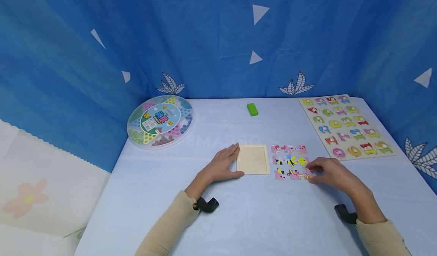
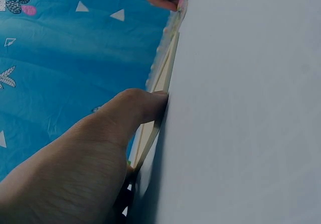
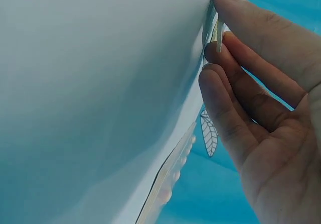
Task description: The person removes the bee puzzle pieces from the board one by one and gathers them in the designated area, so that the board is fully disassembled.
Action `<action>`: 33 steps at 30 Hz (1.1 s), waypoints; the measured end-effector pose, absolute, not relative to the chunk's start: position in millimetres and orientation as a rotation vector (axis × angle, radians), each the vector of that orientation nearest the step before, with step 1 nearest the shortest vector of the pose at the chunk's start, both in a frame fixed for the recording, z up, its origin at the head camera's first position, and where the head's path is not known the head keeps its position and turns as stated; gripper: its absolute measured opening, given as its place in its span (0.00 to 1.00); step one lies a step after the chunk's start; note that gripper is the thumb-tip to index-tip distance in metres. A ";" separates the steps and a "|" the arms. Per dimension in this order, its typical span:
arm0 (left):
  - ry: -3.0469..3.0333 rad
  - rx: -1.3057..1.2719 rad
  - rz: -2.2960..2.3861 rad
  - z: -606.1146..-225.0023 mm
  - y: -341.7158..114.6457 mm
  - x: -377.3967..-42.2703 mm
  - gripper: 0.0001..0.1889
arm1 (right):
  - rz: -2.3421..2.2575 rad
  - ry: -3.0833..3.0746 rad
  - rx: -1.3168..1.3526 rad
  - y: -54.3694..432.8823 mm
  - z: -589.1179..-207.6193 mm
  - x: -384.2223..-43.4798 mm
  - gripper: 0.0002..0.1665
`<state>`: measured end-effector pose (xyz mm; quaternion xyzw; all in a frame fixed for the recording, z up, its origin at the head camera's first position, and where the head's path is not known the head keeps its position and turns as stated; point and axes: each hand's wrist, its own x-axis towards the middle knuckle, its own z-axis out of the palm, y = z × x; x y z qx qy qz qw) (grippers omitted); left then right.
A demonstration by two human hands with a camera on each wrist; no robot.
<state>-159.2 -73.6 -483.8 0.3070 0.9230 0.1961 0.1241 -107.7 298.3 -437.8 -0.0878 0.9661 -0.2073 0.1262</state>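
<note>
My left hand [image 1: 225, 165] lies at the left side of a square wooden puzzle tray [image 1: 252, 160], fingers along its left edge and thumb at the near left corner. In the left wrist view the thumb [image 2: 145, 106] presses on the tray's near edge. To the tray's right, several colourful jigsaw pieces [image 1: 288, 149] lie in rows with small gaps. With thumb and fingers, my right hand [image 1: 329, 174] pinches a puzzle piece [image 1: 308, 173] at the near right corner of these rows. Edge-on in the right wrist view, a thin piece [image 3: 219, 35] shows between thumb and fingers.
A number puzzle board [image 1: 348, 127] lies at the back right, beyond my right hand. A round boxed board game [image 1: 160, 122] sits at the back left. A small green block [image 1: 252, 109] is near the back edge, before a blue curtain [image 1: 218, 40].
</note>
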 end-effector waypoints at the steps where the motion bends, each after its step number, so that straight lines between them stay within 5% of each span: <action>1: 2.690 0.896 0.572 -483.7 -73.5 -159.2 0.50 | -0.601 2.812 -0.251 298.6 -438.3 -107.8 0.29; 33: 2.715 0.916 0.526 -483.2 -71.9 -159.1 0.50 | -0.595 2.879 -0.354 276.0 -419.3 -120.6 0.33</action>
